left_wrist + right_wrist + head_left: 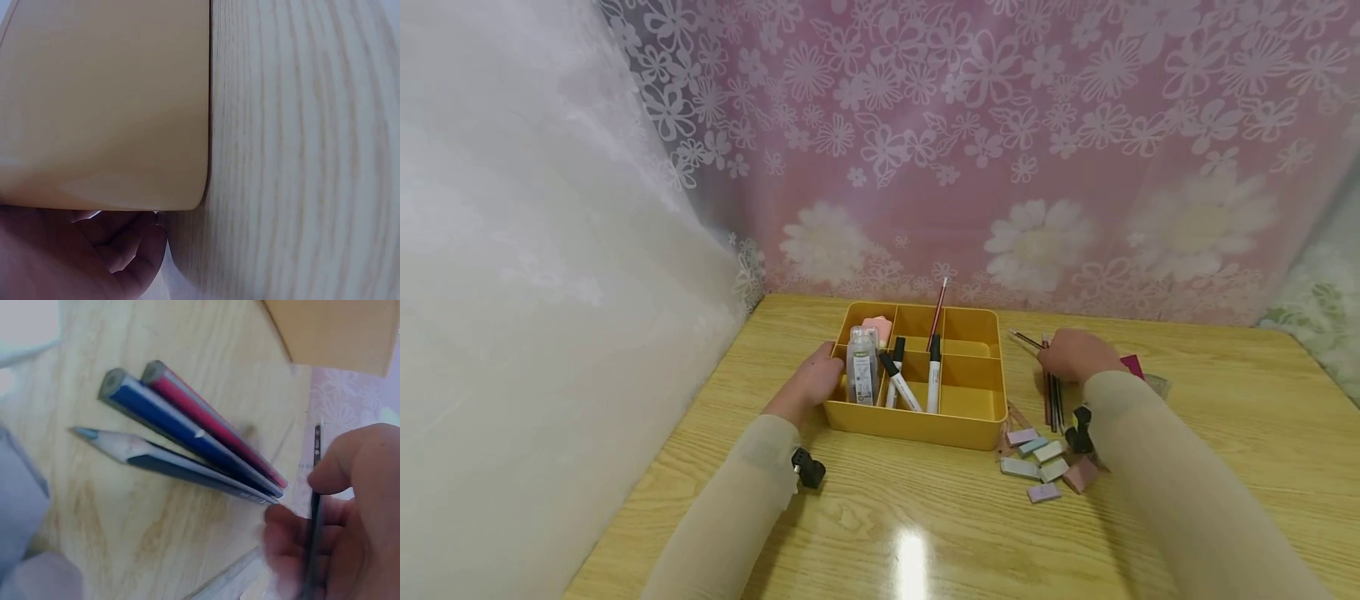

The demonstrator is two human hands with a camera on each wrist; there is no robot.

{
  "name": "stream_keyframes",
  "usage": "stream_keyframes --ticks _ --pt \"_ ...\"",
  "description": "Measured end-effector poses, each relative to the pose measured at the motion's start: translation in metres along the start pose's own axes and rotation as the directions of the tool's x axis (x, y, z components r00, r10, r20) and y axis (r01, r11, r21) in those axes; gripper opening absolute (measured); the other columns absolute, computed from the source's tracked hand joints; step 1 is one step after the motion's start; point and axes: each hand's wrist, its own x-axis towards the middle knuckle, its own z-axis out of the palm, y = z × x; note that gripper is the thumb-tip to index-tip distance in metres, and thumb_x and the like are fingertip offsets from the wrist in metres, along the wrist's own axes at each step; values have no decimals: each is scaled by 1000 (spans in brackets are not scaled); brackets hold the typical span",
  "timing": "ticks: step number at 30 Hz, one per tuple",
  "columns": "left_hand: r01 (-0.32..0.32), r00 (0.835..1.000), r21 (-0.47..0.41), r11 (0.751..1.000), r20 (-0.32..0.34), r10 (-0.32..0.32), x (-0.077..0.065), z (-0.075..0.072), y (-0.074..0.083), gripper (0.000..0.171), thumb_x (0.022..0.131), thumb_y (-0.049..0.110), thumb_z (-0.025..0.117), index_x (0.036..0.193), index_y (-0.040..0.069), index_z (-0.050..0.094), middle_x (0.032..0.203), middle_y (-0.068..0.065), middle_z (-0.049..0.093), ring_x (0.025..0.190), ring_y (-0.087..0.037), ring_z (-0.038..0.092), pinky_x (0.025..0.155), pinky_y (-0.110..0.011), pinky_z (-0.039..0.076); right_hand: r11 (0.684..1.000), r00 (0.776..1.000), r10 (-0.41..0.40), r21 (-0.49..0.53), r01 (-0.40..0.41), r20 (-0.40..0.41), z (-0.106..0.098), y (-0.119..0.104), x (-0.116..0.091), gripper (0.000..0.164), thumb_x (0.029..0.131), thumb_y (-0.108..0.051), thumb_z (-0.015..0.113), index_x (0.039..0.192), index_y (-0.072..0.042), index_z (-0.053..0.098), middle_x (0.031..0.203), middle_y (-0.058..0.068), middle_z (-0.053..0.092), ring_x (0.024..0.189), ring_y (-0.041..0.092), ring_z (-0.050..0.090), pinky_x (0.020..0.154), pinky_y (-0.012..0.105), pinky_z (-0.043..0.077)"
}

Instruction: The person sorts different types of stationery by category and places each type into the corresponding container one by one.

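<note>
At the left side of the yellow compartment organizer (pixel 917 428), my left hand (pixel 814 379) grips the wall near the rim. In the left wrist view, the curled fingers (pixel 134 253) lie against the organizer's outer wall (pixel 106 106). My right hand (pixel 1078 357) pinches a dark pencil (pixel 316 456) between thumb and fingers, right of the organizer. Beneath that hand lie a blue pencil (pixel 169 419), a red pencil (pixel 206 415) and a sharpened dark pencil (pixel 181 469) on the wooden table. The organizer holds markers (pixel 934 383), a clear labelled case (pixel 862 371) and a red pencil (pixel 937 312).
Several pastel erasers (pixel 1021 468) lie near the organizer's front right corner, with a pinkish block (pixel 1081 473) beside them. A dark red item (pixel 1132 365) lies beyond the right forearm. A floral curtain (pixel 962 150) hangs behind the table (pixel 850 525).
</note>
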Motion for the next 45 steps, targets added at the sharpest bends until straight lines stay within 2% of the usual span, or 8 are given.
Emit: stream_keyframes --ticks 5,10,14,18,22,30,36,45 --pt "-7 1000 -6 1000 -1 7 2 0 0 56 103 27 33 156 8 31 154 -13 41 139 -32 38 117 -53 28 996 992 -38 74 48 -123 -4 0 2 53 102 -28 38 134 14 44 121 35 54 89 40 57 73 53 48" --pt "-9 1000 -3 1000 3 9 1 0 0 57 103 26 33 156 7 30 155 -14 40 140 -32 37 116 -53 28 972 958 -91 184 145 -273 -10 -8 3 39 109 -31 31 116 3 49 92 20 52 69 31 48 61 44 40" --pt "0 1000 -12 1000 3 0 0 0 1 56 103 27 33 156 8 30 155 -13 40 140 -32 37 117 -53 27 937 932 -122 271 222 -341 -18 -19 1 46 109 -42 28 102 -2 48 79 14 45 62 28 42 56 40 37" --pt "-3 1000 -3 1000 -3 3 1 1 1 56 103 27 33 156 9 31 154 -12 41 139 -31 38 117 -53 27 891 912 -149 349 292 -383 -29 -37 -3 50 108 -47 28 113 -3 53 81 13 49 60 28 43 55 40 38" --pt "-10 1000 7 1000 -5 10 1 1 2 56 103 27 33 156 8 31 155 -13 41 139 -32 38 117 -53 27 890 885 -185 309 335 -427 -40 -60 -12 55 108 -51 26 126 -10 57 84 12 54 62 30 42 58 43 38" --pt "7 1000 21 1000 -2 -7 0 2 1 56 104 27 32 157 9 29 158 -13 37 142 -32 35 118 -55 24 846 830 -256 301 441 -496 -42 -94 -18 47 109 -47 33 124 -12 62 99 13 60 73 33 47 67 45 40" --pt "7 1000 9 1000 -3 -7 -2 2 1 57 104 27 33 158 9 29 158 -13 38 143 -33 35 118 -55 23 817 826 -260 342 464 -499 -43 -108 -15 53 107 -54 34 126 -15 63 129 8 61 104 30 56 84 51 45" --pt "-11 1000 22 1000 -14 11 -2 2 0 56 104 27 32 157 8 31 157 -15 38 144 -34 34 118 -55 23 796 872 -253 423 434 -419 -43 -131 -11 39 109 -39 41 133 -11 52 110 11 60 91 29 61 76 45 51"
